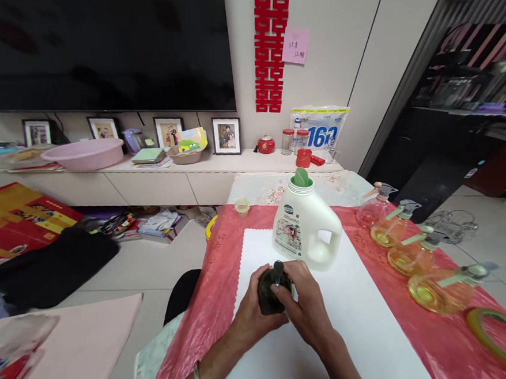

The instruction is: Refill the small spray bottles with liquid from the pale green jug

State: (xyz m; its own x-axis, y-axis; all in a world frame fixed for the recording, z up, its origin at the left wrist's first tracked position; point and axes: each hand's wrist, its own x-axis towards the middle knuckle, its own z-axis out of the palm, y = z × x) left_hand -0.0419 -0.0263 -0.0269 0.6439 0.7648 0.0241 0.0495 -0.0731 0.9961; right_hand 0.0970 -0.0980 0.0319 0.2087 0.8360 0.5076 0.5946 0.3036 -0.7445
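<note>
The left hand (pixel 255 310) is cupping a dark bottle (pixel 267 298), the right hand (pixel 308 301) is gripping its top (pixel 278 266); bumping could be tipping the white jug (pixel 309 220) just ahead.

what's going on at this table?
A person is holding a dark green rounded container over a white paper-like sheet. The left hand wraps its side; the right hand is at its top, thumb by the black top piece. A white plastic jug with a handle stands upright just beyond. Four transparent spray bottles line the right side.
</note>
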